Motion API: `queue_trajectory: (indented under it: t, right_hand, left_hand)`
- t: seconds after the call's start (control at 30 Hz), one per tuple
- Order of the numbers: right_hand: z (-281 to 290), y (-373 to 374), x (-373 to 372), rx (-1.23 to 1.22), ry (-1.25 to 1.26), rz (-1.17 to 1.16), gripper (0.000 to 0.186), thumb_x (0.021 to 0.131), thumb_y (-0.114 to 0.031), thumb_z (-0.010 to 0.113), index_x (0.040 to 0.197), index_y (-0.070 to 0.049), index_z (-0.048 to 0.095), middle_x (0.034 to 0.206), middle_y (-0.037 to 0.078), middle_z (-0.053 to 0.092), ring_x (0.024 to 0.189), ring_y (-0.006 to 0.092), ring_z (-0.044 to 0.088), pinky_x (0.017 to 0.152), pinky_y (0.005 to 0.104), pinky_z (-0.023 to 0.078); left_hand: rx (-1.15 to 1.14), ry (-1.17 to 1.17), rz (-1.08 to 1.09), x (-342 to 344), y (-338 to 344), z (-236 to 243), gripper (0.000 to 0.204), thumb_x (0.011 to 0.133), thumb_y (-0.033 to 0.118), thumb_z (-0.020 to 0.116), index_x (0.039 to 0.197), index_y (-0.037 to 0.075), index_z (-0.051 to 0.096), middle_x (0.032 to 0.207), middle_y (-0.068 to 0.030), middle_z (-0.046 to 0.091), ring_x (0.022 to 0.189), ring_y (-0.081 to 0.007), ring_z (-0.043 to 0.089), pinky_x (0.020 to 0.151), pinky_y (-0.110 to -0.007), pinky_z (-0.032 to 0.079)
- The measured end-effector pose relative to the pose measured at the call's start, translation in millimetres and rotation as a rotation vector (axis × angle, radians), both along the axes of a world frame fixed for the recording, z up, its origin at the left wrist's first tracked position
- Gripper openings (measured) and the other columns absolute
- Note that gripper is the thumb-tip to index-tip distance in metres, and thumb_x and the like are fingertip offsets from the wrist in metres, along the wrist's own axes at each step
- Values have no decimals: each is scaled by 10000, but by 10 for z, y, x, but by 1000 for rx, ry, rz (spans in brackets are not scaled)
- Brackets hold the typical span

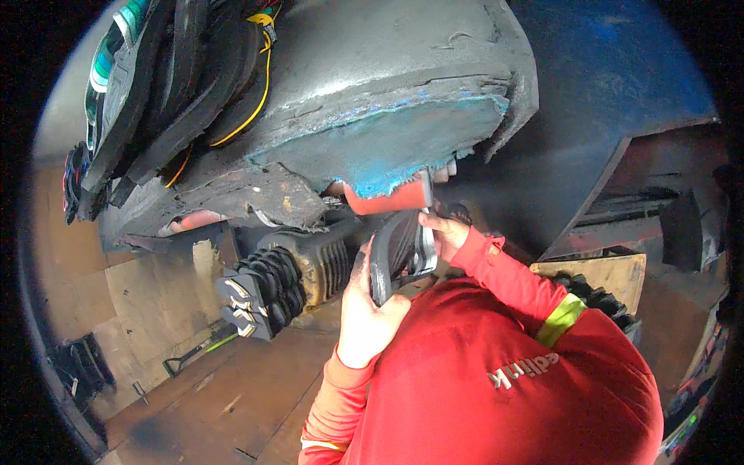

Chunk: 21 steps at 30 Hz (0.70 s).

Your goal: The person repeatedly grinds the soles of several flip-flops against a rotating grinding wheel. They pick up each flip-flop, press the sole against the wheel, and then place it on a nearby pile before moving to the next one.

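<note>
A black sandal [399, 246] with a thick sole and a white-marked strap is held in front of me between both hands, tilted on its edge. My left hand [370, 310] grips the sole's near left side, thumb and fingers closed around it. My right hand [446, 232] is closed on its far right side; some of these fingers are hidden. Just above the sandal is an orange-red curved band [391, 195], under a ragged blue cloth [387, 151] on a dusty grey machine housing [387, 54]. Whether sandal and band touch, I cannot tell.
Several black soles [167, 85] lie on the housing at upper left. A row of black sandals [267, 291] stands beside a ribbed motor [318, 263] below. A wooden box [612, 275] with dark pieces sits at right. A green-handled tool [198, 353] lies on the floor.
</note>
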State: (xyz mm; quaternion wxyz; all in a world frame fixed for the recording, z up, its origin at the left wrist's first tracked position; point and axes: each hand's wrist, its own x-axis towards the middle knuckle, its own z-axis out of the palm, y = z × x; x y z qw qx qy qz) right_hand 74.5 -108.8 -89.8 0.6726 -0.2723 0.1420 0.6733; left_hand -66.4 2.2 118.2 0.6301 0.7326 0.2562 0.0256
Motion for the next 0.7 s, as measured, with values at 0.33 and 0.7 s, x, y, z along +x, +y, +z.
queue_trajectory:
  t: [0.33, 0.7]
  right_hand:
    - [510, -84, -107, 114, -60, -78, 511, 911, -278, 781, 1341, -140, 543, 1249, 36, 657, 1152, 229, 642, 922, 447, 548]
    - [214, 119, -74, 88, -37, -70, 555, 944, -314, 738, 1405, -85, 533, 1395, 67, 606, 1308, 243, 554, 1110, 458, 436]
  left_hand:
    - [13, 50, 12, -178, -113, 377, 817, 707, -5, 565, 1502, -62, 387, 1443, -201, 521, 1347, -277, 520, 1145, -367, 374]
    - [43, 72, 58, -64, -28, 99, 786, 713, 58, 590, 1471, -61, 419, 1428, -196, 519, 1338, -274, 508, 1136, -363, 375]
